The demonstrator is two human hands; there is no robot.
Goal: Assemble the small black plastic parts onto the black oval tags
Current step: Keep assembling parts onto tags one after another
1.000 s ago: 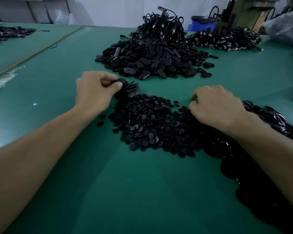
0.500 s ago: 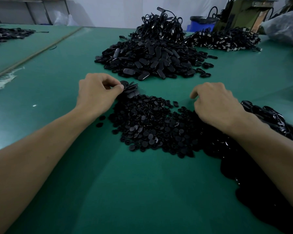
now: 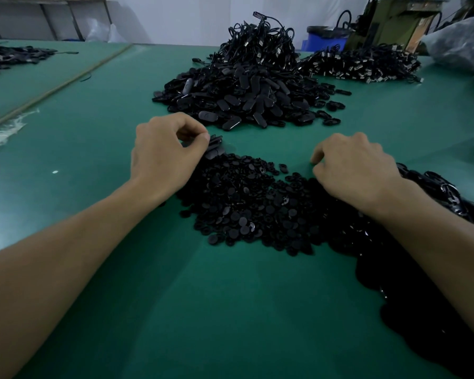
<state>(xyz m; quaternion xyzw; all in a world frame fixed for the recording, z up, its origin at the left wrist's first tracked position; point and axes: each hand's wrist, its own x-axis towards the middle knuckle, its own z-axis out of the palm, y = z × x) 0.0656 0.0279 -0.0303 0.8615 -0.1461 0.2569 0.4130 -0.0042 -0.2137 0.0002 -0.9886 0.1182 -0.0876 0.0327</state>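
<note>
Pick step: left hand [image 3: 163, 154] pinches a fanned stack of oval tags [image 3: 215, 147] at the 11 o'clock edge of the small-parts pile [image 3: 244, 206]. Right hand [image 3: 353, 170] rests curled at the pile's 2 o'clock, fingertips hidden, so can't tell if it holds a part. Next likely needs one small part picked and pressed onto the top tag.

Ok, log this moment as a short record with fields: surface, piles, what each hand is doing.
surface: green table
near pile: small black plastic parts, between the hands
far pile: black oval tags, behind the hands
rear piles: black corded pieces and a second heap to its right
left hand: pinching a small stack of tags at the near pile's far edge
right hand: curled, knuckles up, resting on the near pile; grip hidden
</note>
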